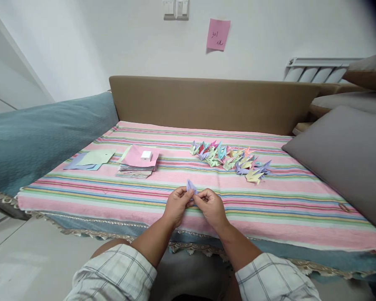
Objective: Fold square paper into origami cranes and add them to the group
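In the head view, the landmark is the paper stack (137, 170) on the striped cloth (113, 196). To its right and nearer the wearer is the folded purple paper (190, 184), its tip pointing away. The left hand (176, 204) pinches its lower left part between thumb and fingers; the right hand (212, 207), thumb and fingertips drawn together, pinches its lower right edge. The fingers hide most of the lower folds, so their exact shape is hard to tell.

A small white box (146, 156) sits on the stack, loose sheets (95, 157) lie left of it, and folded paper cranes (213, 160) spread well to its right.

The purple piece should be very light, fairly crisp along its creases, and easily crumpled or torn; a gentle fingertip hold on the layered lower edges, clear of the thin tip, would suit it best.
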Demonstrator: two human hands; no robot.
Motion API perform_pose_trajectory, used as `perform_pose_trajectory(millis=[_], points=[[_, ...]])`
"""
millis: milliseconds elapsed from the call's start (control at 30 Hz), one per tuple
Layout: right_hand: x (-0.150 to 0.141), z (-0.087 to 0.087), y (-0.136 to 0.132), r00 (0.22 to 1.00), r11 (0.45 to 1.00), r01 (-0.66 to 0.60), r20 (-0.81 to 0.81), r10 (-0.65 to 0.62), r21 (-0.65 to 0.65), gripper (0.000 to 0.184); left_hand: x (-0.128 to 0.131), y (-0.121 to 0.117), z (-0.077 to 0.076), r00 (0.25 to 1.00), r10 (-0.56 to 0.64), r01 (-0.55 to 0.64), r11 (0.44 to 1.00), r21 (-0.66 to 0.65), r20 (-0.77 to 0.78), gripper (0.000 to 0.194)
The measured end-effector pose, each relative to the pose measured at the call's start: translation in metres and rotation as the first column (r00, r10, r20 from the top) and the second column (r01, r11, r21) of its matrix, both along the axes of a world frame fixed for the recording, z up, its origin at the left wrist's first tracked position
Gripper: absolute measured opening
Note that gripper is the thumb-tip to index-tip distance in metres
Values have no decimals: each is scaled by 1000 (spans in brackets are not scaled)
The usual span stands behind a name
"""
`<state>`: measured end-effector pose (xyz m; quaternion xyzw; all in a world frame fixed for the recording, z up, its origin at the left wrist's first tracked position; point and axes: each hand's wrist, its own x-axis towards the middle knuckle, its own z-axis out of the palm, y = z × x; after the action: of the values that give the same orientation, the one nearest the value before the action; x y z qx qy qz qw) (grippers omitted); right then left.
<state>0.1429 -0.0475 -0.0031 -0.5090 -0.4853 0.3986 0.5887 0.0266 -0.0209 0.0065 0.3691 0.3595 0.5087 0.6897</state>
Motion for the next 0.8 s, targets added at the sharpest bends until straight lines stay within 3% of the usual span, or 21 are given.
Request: perform_pose_trajectory(millis=[100, 233, 367, 633, 800], points=[[-2, -1, 1, 999, 1000, -1, -49, 2, 27, 30, -2, 2, 0, 999, 32, -32, 999, -43, 9, 37], [-2, -6, 5, 971, 993, -116, -207, 120, 33, 36, -3, 2, 0, 997, 36, -32, 997, -66, 71, 36], [1, -5, 6, 950, 986, -166, -269, 159, -5, 37, -4, 2, 0, 992, 9, -1, 998, -63, 124, 35], [5, -3, 4, 955, 976, -218, -206, 213, -2, 36, -3, 3, -3, 1000, 1, -2, 999, 45, 29, 32], [6, 0, 4, 977, 984, -181, -112, 180, 10, 29, -4, 1, -1, 1000, -12, 14, 994, 107, -25, 30]])
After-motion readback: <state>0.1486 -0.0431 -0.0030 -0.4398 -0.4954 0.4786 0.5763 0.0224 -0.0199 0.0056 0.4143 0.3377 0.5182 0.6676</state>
